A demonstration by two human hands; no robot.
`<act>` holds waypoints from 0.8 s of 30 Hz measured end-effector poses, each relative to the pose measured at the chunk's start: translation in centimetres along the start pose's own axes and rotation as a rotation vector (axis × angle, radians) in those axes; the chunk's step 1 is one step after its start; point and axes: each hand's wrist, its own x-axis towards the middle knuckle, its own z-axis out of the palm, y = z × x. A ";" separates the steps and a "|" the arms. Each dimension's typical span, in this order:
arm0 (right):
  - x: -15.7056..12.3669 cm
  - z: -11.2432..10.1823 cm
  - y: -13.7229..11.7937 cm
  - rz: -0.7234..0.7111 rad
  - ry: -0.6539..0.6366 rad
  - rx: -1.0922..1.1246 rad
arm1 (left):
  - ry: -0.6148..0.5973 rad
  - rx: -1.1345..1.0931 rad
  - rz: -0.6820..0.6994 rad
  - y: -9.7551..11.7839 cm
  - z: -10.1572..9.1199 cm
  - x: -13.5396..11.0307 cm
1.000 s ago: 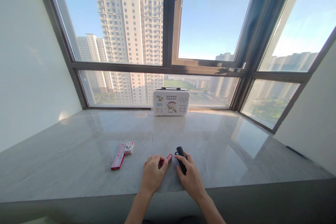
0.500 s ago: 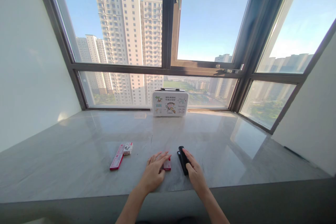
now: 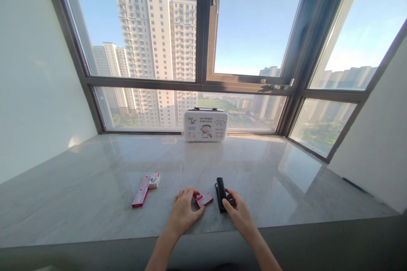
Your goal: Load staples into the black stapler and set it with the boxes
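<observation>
A small red and white box (image 3: pixel 204 199) lies on the marble sill (image 3: pixel 95 165). My left hand (image 3: pixel 184 213) rests on the sill with its fingertips touching the box's left end. Just to the right a black stapler (image 3: pixel 220 194) lies lengthwise, pointing away from me. My right hand (image 3: pixel 239 211) sits beside the stapler's near end, fingers curled against it. Neither thing is lifted off the surface.
A long red box (image 3: pixel 140 193) and a small white and red box (image 3: pixel 154 180) lie to the left. A white printed tin case (image 3: pixel 205 125) stands at the back against the window (image 3: pixel 203 51). The sill's front edge runs just below my wrists.
The small red box has turned flat and slid slightly right under my left fingers. My right hand has drawn back from on top of the stapler and curled its fingers at its near end.
</observation>
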 end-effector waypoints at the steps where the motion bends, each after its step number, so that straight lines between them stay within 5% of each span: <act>1: 0.1 0.1 0.1 0.008 -0.008 -0.015 | -0.012 -0.012 -0.004 0.0 0.0 0.0; 11: 1.3 0.2 0.1 0.032 -0.279 0.096 | -0.315 -0.111 0.049 -0.4 -1.0 0.6; 21: 1.9 2.9 -2.5 -0.023 -0.481 0.123 | -0.146 0.024 0.025 -0.4 -0.4 1.2; 24: 1.9 3.2 -1.9 0.015 -0.412 0.072 | -0.121 0.045 0.034 -1.2 -1.3 0.6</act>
